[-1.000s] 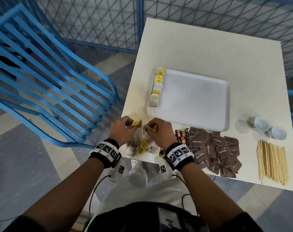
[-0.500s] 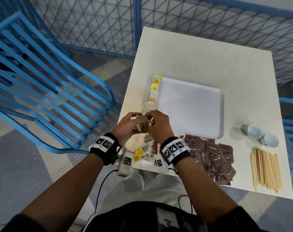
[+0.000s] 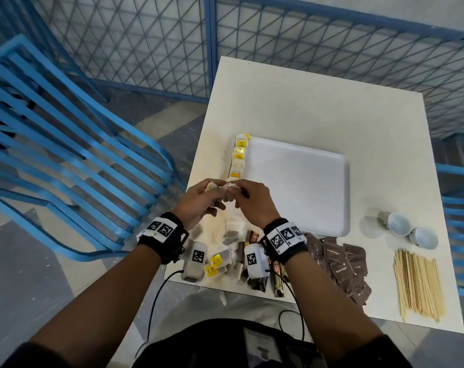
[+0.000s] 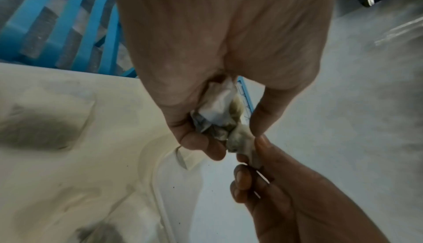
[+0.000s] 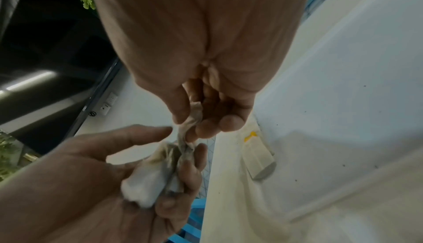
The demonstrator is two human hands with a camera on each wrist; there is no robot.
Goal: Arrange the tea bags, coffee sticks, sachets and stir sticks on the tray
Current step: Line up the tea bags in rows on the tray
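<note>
1. Head view, looking down on a white table (image 3: 318, 107). Left hand (image 3: 199, 203) and right hand (image 3: 252, 201) raised together above the near left corner of a white tray (image 3: 300, 187), fingertips of both curled in and pinching a small bundle of tea bags (image 3: 221, 191) between them. Row of yellow-tagged tea bags (image 3: 239, 159) lined up along the tray's left edge, whether on the rim or just outside it hard to tell. Loose tea bags and coffee sticks (image 3: 254, 264) heaped under the wrists at the near table edge. Brown sachets (image 3: 339, 264) piled to the right of those, then wooden stir sticks (image 3: 416, 285) in a flat bundle, with two small white cups (image 3: 408, 229) beyond. Middle of the tray bare.

2. Left wrist view. Left fingers (image 4: 196, 138) and thumb closed around a crumpled clump of bags, right fingertips (image 4: 242, 176) pinching one bag's corner where it sticks out.

3. Right wrist view. Right thumb and forefinger clamped on a twisted paper strand, left palm cupped with fingers folded over the rest of the clump.

4. Likely step: freeing one tea bag from a tangle. Best done with a slow, steady pull along the string, not across it, holding the clump loosely enough for the strand to slide. Thin paper likely to tear if jerked. Once free, flattened and set at the near end of the row.
</note>
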